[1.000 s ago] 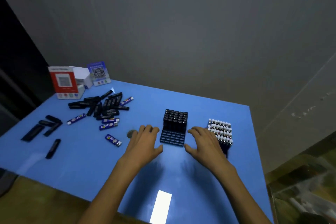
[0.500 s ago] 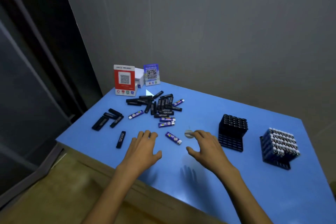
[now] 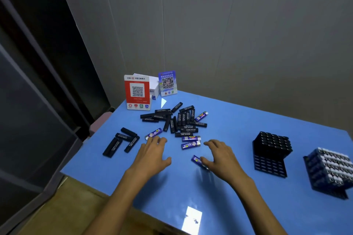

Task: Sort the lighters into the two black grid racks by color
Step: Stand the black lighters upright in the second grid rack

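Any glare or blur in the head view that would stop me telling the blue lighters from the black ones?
Head view: a bright glare patch sits on the blue table near its front edge, away from the lighters. Both hands look slightly motion-blurred, and the right hand partly covers a blue lighter. The black pile reads clearly; wide-angle bending shows at the edges.

Single view, worn on the head, looking forward and down from above the near edge of the blue table [image 3: 238, 124]. Tilted, so the table runs up to the right and the grey wall [image 3: 210, 25] fills the upper half. Close enough for both forearms to enter from the bottom edge, left hand [image 3: 152, 155] and right hand [image 3: 221, 156] near the centre. Loose lighters [image 3: 181, 118] beyond the hands, two black grid racks [image 3: 271, 151] out at the right, QR code stands [image 3: 137, 91] at the far left corner. Dark door frame [image 3: 38, 82] along the left. No second view to overlap with.
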Motion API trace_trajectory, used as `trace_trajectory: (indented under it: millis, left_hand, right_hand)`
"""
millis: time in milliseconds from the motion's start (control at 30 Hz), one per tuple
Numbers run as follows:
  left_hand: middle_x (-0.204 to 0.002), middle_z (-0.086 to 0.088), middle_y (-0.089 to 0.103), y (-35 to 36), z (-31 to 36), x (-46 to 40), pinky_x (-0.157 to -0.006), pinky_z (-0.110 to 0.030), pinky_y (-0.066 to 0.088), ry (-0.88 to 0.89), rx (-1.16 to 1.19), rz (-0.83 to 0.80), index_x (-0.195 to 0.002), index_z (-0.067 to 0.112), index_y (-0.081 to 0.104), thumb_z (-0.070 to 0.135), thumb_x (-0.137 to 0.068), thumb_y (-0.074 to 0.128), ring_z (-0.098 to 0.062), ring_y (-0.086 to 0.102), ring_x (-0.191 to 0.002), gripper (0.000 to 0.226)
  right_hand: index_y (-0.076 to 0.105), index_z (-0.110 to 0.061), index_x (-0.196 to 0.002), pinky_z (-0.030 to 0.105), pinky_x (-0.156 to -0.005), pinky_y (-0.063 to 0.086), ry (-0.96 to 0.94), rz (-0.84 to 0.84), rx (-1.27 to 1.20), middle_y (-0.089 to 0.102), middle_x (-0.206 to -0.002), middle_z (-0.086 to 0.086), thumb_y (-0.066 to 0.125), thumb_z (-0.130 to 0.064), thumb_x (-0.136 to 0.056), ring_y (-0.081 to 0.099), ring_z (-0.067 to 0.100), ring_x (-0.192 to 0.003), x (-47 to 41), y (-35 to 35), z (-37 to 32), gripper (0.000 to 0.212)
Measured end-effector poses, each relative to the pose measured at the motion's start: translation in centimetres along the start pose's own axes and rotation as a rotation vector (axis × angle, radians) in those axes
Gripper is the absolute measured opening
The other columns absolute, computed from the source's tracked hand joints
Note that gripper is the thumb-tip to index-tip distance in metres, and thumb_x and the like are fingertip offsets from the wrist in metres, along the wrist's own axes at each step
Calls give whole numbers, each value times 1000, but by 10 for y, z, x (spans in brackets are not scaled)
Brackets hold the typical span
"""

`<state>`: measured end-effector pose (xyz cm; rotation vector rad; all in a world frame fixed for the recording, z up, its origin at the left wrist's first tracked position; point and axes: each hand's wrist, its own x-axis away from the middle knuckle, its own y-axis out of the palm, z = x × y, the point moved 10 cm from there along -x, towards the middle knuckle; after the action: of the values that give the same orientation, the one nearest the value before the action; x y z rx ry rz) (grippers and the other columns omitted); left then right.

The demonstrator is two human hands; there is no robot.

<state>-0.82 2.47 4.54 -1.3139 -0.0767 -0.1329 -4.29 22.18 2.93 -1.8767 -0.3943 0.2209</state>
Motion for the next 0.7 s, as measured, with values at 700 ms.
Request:
trace_trajectory:
  millis: [700]
  left_hand:
    - [-150, -11, 21, 27, -145, -170, -101, -41, 42, -43, -17, -107, -147, 12, 21, 41, -89, 58, -29, 24, -136, 75]
  right_hand:
    - [57, -18, -125, 28, -92, 36, 166, 7, -179, 58, -121, -2, 60, -33, -89, 53, 23, -111, -121, 51, 1, 39]
